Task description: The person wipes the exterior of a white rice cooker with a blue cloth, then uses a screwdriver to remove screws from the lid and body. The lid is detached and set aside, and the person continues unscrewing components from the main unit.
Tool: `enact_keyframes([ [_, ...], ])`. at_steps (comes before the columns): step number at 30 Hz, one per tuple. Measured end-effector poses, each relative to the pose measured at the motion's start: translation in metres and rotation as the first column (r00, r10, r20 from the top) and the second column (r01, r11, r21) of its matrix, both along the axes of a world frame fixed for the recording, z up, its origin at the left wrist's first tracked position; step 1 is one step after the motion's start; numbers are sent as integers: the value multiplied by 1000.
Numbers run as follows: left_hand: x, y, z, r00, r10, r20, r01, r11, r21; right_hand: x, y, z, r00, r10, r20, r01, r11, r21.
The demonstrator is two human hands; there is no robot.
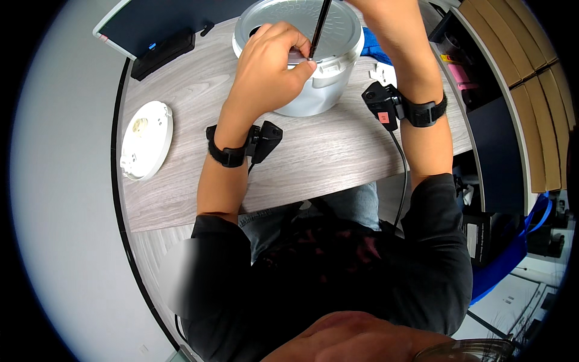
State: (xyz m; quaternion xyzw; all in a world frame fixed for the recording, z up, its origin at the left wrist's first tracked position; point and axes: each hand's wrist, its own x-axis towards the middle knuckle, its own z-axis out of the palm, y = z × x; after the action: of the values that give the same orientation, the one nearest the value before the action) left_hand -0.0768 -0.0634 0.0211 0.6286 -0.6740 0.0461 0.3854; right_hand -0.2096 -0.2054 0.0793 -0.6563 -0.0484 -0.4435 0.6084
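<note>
A round white appliance body (319,96) with a grey ribbed top (283,18) stands at the far side of the table. My left hand (271,66) rests over its near rim, thumb and forefinger closed together. At their tips ends a thin black rod (321,27), like a screwdriver shaft, slanting up and out of the picture. Whatever the fingertips pinch there is too small to make out. My right hand (377,6) is raised at the top edge; its fingers are cut off, so its grip on the rod cannot be seen.
A white oval cover (147,140) lies on the wood-grain table (313,154) at the left. Behind it stands a monitor (157,27). Blue cloth (374,45) and a small white piece (383,73) sit right of the appliance. A shelf with cardboard boxes (540,114) borders the right.
</note>
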Motion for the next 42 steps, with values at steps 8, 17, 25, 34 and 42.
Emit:
enact_keyframes([
  [8,2,0,-2,1000,-18,-3,18,1000,-14,4,-7,-5,990,47,133,-48,999,2],
  [17,-2,5,4,999,-18,38,21,996,-89,-19,-16,-6,993,-99,67,95,994,57],
  [25,-34,15,12,997,-7,80,16,993,-118,-53,-25,-27,973,-221,63,212,969,125],
  [34,-85,10,-8,976,-216,-18,216,964,156,-152,-38,-96,888,-458,-37,453,860,237],
  [42,-126,-73,-75,920,-389,36,344,849,401,-214,-40,-193,745,-558,-367,664,672,326],
])
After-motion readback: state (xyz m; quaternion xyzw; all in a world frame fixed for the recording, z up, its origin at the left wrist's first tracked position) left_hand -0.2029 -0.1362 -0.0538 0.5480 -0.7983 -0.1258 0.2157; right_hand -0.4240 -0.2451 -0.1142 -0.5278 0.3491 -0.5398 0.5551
